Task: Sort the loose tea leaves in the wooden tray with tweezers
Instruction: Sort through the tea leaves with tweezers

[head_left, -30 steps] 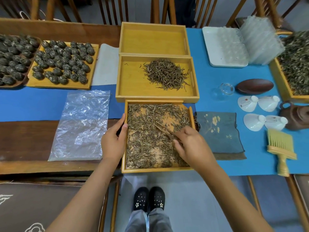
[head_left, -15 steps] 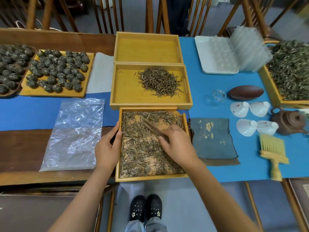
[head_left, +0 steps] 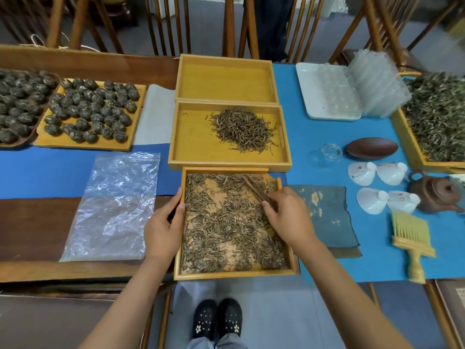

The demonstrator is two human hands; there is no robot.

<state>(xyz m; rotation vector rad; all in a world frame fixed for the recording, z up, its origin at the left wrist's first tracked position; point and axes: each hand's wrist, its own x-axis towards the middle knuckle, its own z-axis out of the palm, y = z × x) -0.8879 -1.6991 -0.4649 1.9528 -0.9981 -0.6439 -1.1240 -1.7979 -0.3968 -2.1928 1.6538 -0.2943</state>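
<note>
Mid-sort here, with loads left to go by the look of it. Near wooden tray sitting at the table edge, loose tea leaves spread thin across nearly its whole floor, a few bare patches showing through. Right hand over the tray's far right corner, fingers curled round dark wooden tweezers, tips angled up and left into the leaves by the far wall. Can't tell whether the tips are pinched on a leaf or just open, too small and blurry to call. Left hand gripping the tray's left wall, thumb hooked over the rim, bracing it. Just beyond the tray, a second wooden tray with a picked pile of tea, probably the drop spot; beyond that one, an empty tray. Left of the near tray, a clear plastic bag; right of it, a dark cloth and a yellow brush. Tips for this bit, just my take: go for one leaf at a time, come in low and shallow so the tips slide under rather than stab, squeeze light since dry leaves likely snap, and keep that left-hand brace on so nothing skids. Short lift over the wall, no flicking.
</note>
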